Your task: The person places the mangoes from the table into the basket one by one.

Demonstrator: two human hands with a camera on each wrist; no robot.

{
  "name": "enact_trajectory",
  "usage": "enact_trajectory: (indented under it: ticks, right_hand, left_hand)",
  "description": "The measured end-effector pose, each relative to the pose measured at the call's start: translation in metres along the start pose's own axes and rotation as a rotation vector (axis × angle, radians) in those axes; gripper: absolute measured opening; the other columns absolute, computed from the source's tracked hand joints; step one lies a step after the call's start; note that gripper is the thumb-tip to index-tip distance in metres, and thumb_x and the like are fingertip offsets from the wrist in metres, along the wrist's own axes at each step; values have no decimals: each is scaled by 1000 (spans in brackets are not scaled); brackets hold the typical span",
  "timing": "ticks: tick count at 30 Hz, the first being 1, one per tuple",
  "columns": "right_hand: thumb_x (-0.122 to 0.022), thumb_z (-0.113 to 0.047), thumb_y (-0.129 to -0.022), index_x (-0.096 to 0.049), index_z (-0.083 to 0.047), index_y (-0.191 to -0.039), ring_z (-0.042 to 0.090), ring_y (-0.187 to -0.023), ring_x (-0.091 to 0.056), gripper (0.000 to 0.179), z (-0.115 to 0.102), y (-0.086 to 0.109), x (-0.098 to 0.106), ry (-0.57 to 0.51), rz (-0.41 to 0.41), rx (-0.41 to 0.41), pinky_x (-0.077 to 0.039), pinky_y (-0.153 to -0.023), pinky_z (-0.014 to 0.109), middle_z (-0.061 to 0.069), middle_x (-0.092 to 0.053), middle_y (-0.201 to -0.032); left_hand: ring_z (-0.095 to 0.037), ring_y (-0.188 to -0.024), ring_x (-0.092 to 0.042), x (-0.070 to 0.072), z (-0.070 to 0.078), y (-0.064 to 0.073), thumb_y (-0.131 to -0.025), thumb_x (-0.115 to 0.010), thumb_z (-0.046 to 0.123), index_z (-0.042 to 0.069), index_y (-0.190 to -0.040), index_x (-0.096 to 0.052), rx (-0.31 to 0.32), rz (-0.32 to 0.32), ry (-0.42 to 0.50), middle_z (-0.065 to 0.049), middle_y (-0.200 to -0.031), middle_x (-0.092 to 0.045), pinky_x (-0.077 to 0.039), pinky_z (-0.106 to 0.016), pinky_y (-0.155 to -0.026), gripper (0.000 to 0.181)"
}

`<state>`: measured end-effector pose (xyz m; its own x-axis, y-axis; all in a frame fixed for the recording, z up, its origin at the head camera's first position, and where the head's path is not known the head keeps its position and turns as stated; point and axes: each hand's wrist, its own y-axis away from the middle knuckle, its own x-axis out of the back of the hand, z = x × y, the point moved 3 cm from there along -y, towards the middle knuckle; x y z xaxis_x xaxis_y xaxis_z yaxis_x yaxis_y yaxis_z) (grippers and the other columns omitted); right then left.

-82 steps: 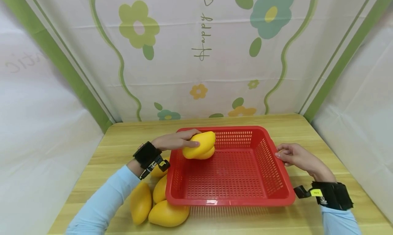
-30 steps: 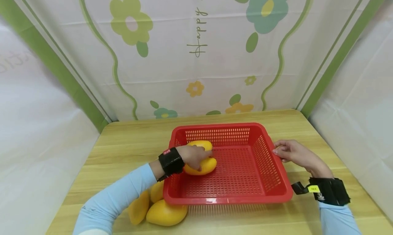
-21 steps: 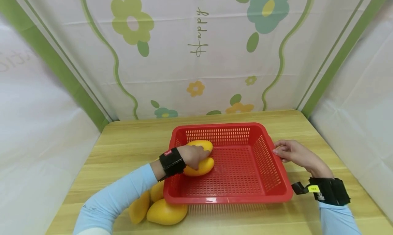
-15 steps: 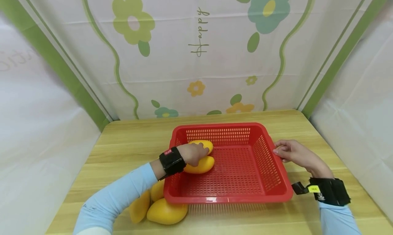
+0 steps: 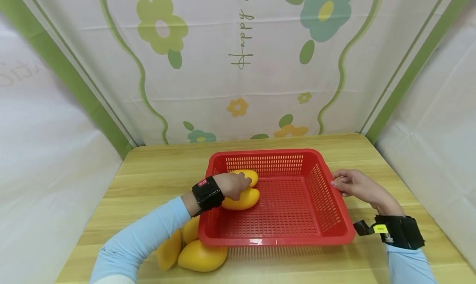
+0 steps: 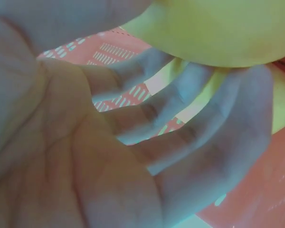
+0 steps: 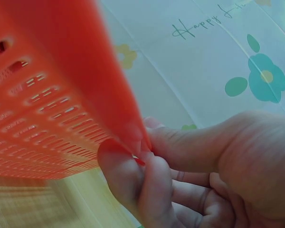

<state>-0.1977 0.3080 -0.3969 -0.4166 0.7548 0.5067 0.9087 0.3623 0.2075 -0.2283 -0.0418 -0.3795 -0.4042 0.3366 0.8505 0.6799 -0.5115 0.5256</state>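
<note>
A red plastic basket [image 5: 275, 241] with slotted walls sits on the table. Two yellow mangoes lie side by side at its left end. Over them, my left hand [image 5: 235, 185] grips the front mango [image 5: 243, 200]. In the left wrist view its bent fingers [image 6: 199, 142] run along that mango's far side, between it and the back mango [image 5: 250, 176]. The thumb lies on the opposite side, its tip out of sight. At the basket's right wall, my right hand [image 5: 358, 187] pinches the rim [image 7: 128, 111] between thumb and fingers.
Outside the basket's front left corner lie several more mangoes [image 5: 202, 256], partly covered by the left sleeve and the basket. White cloth walls with printed flowers enclose the wooden table [image 5: 160, 164] at the back and sides.
The left hand has lowered the front mango from above the back one to beside it, then drawn it slightly left. Both hands are nearly still over the last half second.
</note>
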Motion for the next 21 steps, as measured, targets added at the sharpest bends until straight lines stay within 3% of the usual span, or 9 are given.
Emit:
enact_trajectory:
  ticks: [6, 9, 12, 15, 18, 21]
  right_hand:
    - [-56, -18, -103, -49, 15, -125, 12, -86, -72, 41, 1, 1, 2, -13, -12, 14, -59, -76, 31, 20, -72, -103]
    - [-55, -18, -103, -49, 15, -125, 11, -85, -71, 41, 1, 1, 2, -14, -14, 18, -59, -76, 31, 18, -72, -101]
    - [-55, -18, -103, -49, 16, -126, 11, -85, -71, 41, 0, 1, 2, -18, -18, 26, -59, -75, 31, 17, -73, -100]
    - [-55, -17, -103, -48, 16, -126, 12, -85, -72, 41, -1, 1, 3, -25, -25, 33, -59, -75, 31, 17, -73, -100]
    - [-55, -17, -103, -47, 17, -126, 12, -85, -72, 42, -1, 1, 3, -29, -34, 34, -59, -75, 31, 17, -73, -100]
    - [-55, -17, -103, -46, 17, -127, 12, -85, -72, 43, -1, 0, 3, -32, -41, 29, -59, -75, 31, 16, -73, -100]
  left_hand:
    - [-17, -100, -57, 5, -4, 7, -97, -63, 19, 17, -150, -41, 2, -1, 114, -9, -148, -49, -49, -29, -82, 58]
    - [-20, -115, -59, 11, -8, 11, -98, -61, 21, 17, -152, -38, -5, 21, 181, -11, -156, -40, -51, -32, -92, 59]
    - [-23, -132, -52, 17, -12, 16, -100, -60, 24, 13, -153, -36, -52, 74, 210, -13, -158, -38, -46, -37, -106, 60]
    - [-24, -126, -55, 22, -14, 22, -99, -62, 23, 9, -150, -40, -114, 147, 237, -15, -149, -45, -48, -37, -104, 57]
    - [-21, -106, -61, 24, -17, 28, -98, -64, 20, 6, -141, -47, -178, 227, 277, -15, -136, -52, -53, -33, -94, 48]
    - [-23, -103, -62, 25, -23, 36, -98, -64, 18, 5, -138, -48, -227, 288, 341, -17, -134, -52, -53, -34, -91, 45]
